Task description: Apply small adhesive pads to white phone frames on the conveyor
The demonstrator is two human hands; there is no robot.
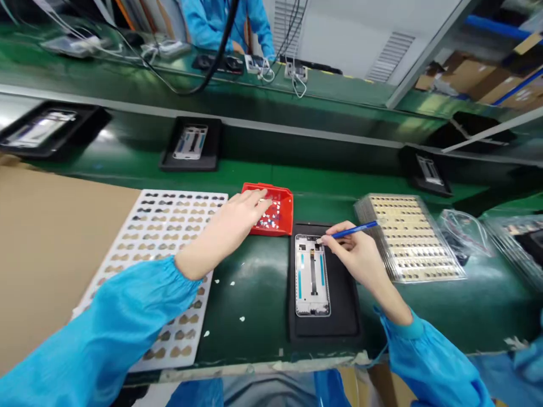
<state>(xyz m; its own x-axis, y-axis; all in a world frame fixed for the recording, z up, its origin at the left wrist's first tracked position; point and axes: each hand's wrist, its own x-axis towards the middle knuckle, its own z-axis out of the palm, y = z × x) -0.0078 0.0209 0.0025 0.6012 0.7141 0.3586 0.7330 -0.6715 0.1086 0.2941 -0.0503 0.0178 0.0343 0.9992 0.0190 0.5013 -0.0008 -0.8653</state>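
Note:
My left hand (pixel 237 217) reaches into a red bin (pixel 283 210) of small parts, its fingertips over the contents; I cannot see whether they pinch anything. My right hand (pixel 355 251) grips blue tweezers (pixel 354 230), whose tip touches the top right corner of a white phone frame (pixel 313 275). The frame lies face up in a black tray (pixel 343 294) on the green bench in front of me.
A white sheet of small brown pads (pixel 159 249) lies at left, partly on cardboard (pixel 46 243). A clear tray of gold parts (pixel 413 237) sits at right. Black trays with phone frames (pixel 190 144) ride the green conveyor behind. A person in blue (pixel 220 22) works opposite.

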